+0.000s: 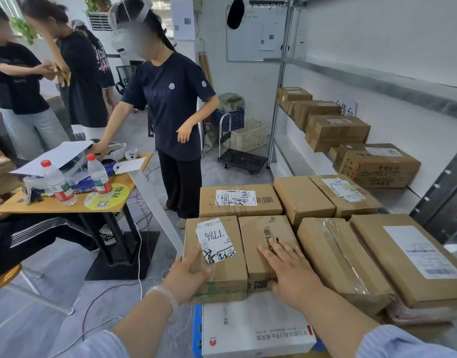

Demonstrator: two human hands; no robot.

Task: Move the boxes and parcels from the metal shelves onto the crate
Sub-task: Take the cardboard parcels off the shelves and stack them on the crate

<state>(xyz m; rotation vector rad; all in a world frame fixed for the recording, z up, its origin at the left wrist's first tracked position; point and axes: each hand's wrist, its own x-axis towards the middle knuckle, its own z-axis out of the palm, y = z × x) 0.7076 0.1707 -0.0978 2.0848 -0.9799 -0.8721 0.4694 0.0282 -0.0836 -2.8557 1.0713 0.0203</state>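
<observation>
My left hand [187,276] grips the near left corner of a cardboard box with a white "7786" label [217,259]. Flat on the brown box beside it [266,251] lies my right hand [290,272], fingers spread over the top. Both boxes rest on a white carton [255,329] that lies on the blue crate [197,329]. Several more brown boxes [335,257] are packed around them on the pile. Along the metal shelf [392,200] to the right stands a row of cardboard boxes [377,165].
A person in a dark T-shirt [173,120] stands just beyond the pile, beside a wooden table [59,202] with two water bottles. Other people stand at the far left. A black trolley [241,158] and a yellow basket [248,136] sit on the floor behind. Cables cross the floor at the left.
</observation>
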